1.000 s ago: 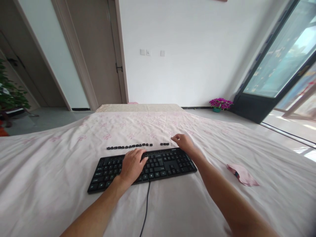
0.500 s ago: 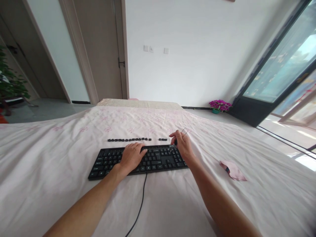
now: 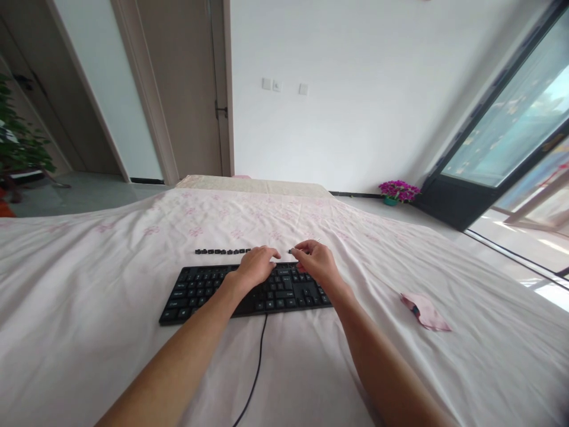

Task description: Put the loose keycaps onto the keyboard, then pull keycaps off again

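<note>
A black wired keyboard (image 3: pixel 208 292) lies on a bed covered by a pale pink flowered sheet (image 3: pixel 89 284). Just beyond its far edge sits a row of loose black keycaps (image 3: pixel 220 251). My left hand (image 3: pixel 256 267) rests over the keyboard's upper middle, fingers curled down toward the top key row. My right hand (image 3: pixel 315 261) is close beside it at the keyboard's far right edge, fingers pinched round a thin wire tool whose tip pokes out above them. The two hands almost touch.
The keyboard's black cable (image 3: pixel 255 373) trails toward me over the sheet. A small pink cloth (image 3: pixel 424 311) lies to the right. Beyond the bed are a door (image 3: pixel 186 89), a pot of purple flowers (image 3: pixel 398 191) and a glass sliding door (image 3: pixel 511 130).
My left hand slid up and right from the keyboard's middle to its top row. My right hand moved left from beyond the keyboard's right end to meet it.
</note>
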Tool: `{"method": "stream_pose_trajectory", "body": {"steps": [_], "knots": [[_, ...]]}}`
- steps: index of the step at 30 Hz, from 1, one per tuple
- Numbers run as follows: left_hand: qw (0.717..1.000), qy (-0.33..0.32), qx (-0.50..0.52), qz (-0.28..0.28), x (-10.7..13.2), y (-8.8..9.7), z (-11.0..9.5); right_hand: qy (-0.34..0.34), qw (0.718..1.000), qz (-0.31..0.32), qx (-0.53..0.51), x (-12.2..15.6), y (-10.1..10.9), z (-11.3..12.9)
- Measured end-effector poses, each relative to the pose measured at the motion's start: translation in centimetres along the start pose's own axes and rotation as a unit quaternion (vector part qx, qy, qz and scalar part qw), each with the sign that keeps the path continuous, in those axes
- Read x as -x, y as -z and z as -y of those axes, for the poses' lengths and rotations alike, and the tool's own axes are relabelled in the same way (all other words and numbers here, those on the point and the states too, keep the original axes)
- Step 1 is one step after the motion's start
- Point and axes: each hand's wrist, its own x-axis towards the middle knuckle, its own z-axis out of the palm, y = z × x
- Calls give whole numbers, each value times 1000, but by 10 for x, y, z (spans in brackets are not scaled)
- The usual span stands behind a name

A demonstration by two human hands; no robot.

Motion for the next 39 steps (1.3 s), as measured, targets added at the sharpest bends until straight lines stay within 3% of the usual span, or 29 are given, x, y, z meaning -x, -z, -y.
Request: {"method": "stream_pose_trajectory", "body": {"steps": [6, 16, 26, 33, 39], "knots": [[995, -9, 101, 23, -13, -20, 7, 3, 1000, 19, -1, 1, 1, 2], [989, -59, 128, 41, -16, -33, 6, 13, 1000, 23, 8, 3, -6, -4], [982, -84, 147, 82, -24, -42, 2, 123, 983, -58, 121, 7, -14, -16], [984, -90, 149, 46, -22, -44, -4, 171, 972, -73, 141, 6, -22, -30], [983, -110, 148, 13, -18, -43, -10, 199, 963, -123, 132, 7, -27, -40]]}}
